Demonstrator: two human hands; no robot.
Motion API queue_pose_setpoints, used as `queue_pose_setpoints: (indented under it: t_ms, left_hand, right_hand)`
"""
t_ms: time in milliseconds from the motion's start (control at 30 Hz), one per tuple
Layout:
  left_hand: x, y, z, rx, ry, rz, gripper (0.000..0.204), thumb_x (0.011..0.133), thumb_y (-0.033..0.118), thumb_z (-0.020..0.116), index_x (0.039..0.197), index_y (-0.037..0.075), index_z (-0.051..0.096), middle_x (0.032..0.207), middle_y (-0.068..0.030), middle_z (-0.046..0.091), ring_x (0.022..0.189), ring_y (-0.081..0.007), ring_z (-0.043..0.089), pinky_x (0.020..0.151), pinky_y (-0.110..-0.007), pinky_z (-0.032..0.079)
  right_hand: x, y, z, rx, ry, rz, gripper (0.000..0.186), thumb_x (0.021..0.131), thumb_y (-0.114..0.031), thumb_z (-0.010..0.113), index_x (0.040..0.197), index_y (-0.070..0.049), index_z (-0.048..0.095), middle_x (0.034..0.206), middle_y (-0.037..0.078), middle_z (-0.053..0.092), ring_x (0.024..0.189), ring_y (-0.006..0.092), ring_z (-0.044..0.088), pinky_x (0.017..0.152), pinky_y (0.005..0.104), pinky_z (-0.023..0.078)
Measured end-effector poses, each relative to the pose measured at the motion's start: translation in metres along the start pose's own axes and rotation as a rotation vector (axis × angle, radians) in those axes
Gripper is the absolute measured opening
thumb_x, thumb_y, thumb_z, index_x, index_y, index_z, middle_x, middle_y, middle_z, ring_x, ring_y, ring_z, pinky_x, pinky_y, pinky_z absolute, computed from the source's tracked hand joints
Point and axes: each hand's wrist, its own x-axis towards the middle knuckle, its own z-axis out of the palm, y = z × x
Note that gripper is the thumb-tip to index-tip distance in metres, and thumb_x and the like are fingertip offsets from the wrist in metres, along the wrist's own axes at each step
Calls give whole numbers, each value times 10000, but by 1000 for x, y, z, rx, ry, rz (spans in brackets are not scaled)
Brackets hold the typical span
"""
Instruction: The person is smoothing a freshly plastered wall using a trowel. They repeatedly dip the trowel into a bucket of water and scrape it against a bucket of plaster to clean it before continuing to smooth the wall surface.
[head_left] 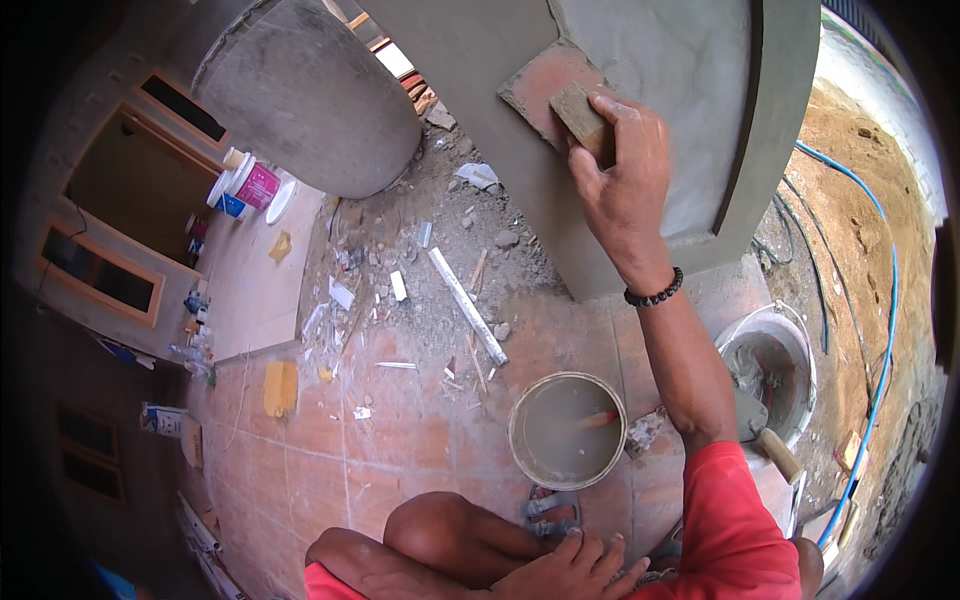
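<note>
My right hand [628, 165], with a dark bead bracelet on its wrist, grips the wooden block handle of a plastering float [540, 85]. The float's square board, pinkish and smeared with grey, lies against a grey cement-plastered surface [680, 60]. A raised curved border [765, 110] edges that surface on the right. At the lower edge, my left hand [570, 570] rests near my bent legs with its fingers apart and nothing in it. A round bucket of cloudy water [520, 440] stands between my legs and the plastered work, with an orange-red handle [600, 419] sticking out of the water.
On the right, a second bucket [808, 345] holds a trowel [780, 455] with a wooden handle. A blue hose [888, 300] runs over sand. Rubble and a white strip [468, 305] litter the tiles. A grey round column [310, 100] and paint tubs [250, 185] stand left.
</note>
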Motion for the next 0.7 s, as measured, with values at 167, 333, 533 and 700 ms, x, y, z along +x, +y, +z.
queue_pose_setpoints:
  t_ms: [167,333,533,700]
  left_hand:
    - [-1,-5,3,116,76,80,549,981,281,408,1398,-52,537,1231,-303,633,1167,-448,604,1015,-597,436]
    - [-6,-2,2,145,88,47,533,974,269,420,1384,-48,545,1226,-296,639,1163,-440,608,1012,-607,442]
    - [-7,-4,11,173,108,54,520,966,260,440,1381,-31,557,1191,-258,654,1126,-411,620,1003,-597,452]
    - [-5,-6,11,158,112,33,519,967,260,443,1390,-15,562,1171,-239,659,1100,-396,624,1001,-589,453]
  right_hand:
    - [-88,20,-1,-100,-426,-121,518,713,-5,725,1212,-46,595,1149,128,602,1046,325,563,873,450,424]
    - [-87,11,-30,-9,-425,-82,497,737,-4,706,1222,-55,607,1163,128,607,1045,316,568,880,441,429]
    - [82,-22,-30,-134,-203,-299,436,819,-54,729,1244,-85,639,1154,115,637,1041,308,594,905,401,472]
    - [88,-5,-23,-289,-294,-524,411,827,-47,639,1236,-87,630,1168,65,630,1048,305,576,870,403,434]
